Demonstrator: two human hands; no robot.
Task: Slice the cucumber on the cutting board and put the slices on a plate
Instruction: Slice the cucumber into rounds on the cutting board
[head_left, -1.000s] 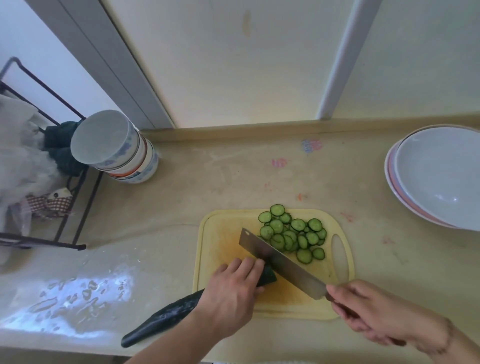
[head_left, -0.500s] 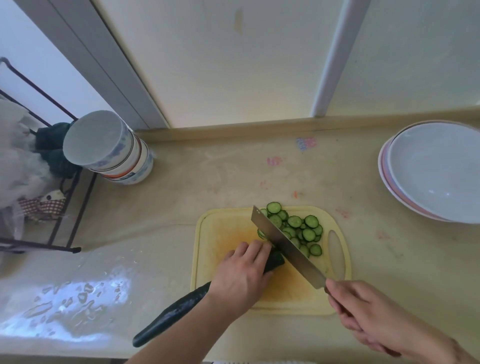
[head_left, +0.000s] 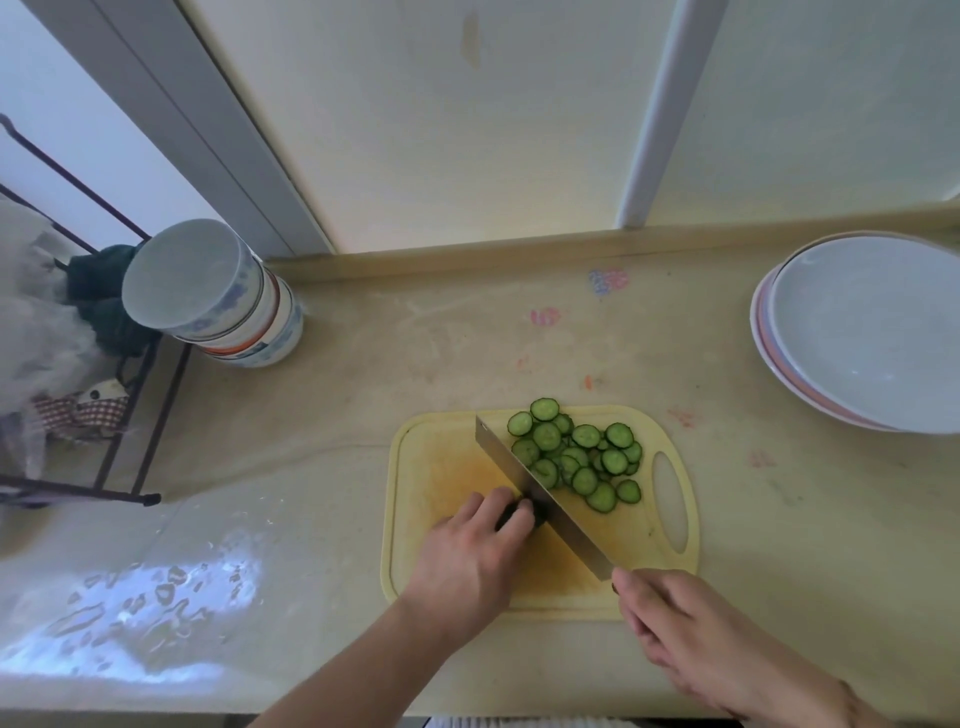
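Two plates (head_left: 862, 332) far right; bowls (head_left: 218, 296) far left; left hand (head_left: 467, 561) grips cucumber (head_left: 524, 512); right hand (head_left: 691, 634) grips knife (head_left: 535, 493).

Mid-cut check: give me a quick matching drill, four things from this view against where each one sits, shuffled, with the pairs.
Things:
1. cucumber slices
2. plates
3. bowls
4. knife

Places:
A. stacked at the far left of the counter
B. held in the right hand, blade on the cutting board
C. piled at the board's far right
D. stacked at the counter's right edge

Pairs: 1-C, 2-D, 3-A, 4-B
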